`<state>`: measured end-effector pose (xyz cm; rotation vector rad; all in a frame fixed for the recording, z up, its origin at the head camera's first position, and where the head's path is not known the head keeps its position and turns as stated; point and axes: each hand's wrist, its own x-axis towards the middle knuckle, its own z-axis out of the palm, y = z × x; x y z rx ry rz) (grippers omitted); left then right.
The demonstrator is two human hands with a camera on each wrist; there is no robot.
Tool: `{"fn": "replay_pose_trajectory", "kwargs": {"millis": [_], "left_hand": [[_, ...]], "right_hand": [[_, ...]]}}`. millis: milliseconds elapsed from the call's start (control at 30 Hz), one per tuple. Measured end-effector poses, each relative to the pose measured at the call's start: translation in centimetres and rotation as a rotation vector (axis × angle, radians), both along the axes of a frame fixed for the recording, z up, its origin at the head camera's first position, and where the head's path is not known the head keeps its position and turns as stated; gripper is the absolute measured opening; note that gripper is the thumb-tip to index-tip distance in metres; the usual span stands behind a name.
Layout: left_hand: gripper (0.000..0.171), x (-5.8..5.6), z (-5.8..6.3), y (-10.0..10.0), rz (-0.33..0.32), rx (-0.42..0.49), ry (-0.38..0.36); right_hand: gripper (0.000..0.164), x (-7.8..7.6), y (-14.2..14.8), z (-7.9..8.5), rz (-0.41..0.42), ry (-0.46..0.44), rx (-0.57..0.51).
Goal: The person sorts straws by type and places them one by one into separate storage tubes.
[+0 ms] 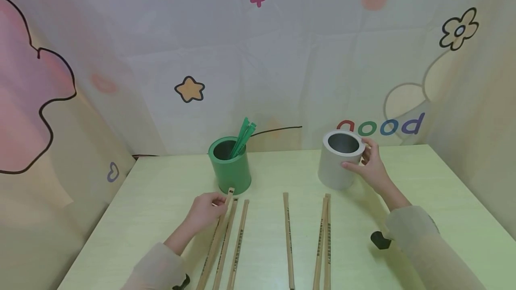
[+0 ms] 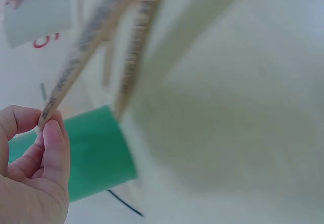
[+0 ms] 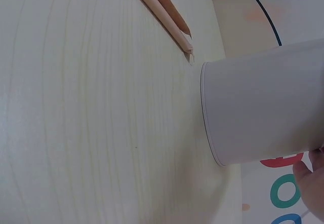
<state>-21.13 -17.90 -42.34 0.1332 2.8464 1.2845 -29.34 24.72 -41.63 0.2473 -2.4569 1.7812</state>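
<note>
My left hand (image 1: 206, 211) pinches the upper end of a long, thin brown paper-wrapped stick (image 2: 71, 74) between thumb and fingers. That end is raised just in front of a green cylindrical holder (image 1: 231, 174), which has several green pen-like sticks (image 1: 243, 140) leaning in it. Two more wrapped sticks (image 1: 238, 240) lie right beside the pinched one. At the right, my right hand (image 1: 374, 168) grips a white cylindrical holder (image 1: 336, 169), fingers at its rim and thumb on its side. The white holder stands upright, and its dark inside shows in the head view.
One wrapped stick (image 1: 288, 240) lies alone mid-table. Two others (image 1: 324, 236), close together, lie in front of the white holder. Behind the pale wooden table (image 1: 169, 173) hangs a printed cloth (image 1: 225, 57), which also covers both sides.
</note>
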Motion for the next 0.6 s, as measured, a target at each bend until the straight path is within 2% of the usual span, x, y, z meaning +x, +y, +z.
{"fn": "replay_pose_trajectory", "kwargs": {"millis": [133, 433, 600], "left_hand": [[0.009, -0.1, 1.8, 0.6, -0.024, 0.067, -0.040], [0.019, -0.4, 7.0, 2.2, -0.148, 0.184, -0.089], [0.022, -0.9, 9.5, 3.3, -0.158, 0.279, -0.073]], "right_hand": [[0.094, 0.2, -0.2, 0.2, 0.009, -0.003, -0.006], [0.090, 0.2, -0.3, 0.2, -0.002, 0.010, -0.003], [0.090, 0.2, -0.3, 0.1, 0.000, 0.012, -0.002]]}}
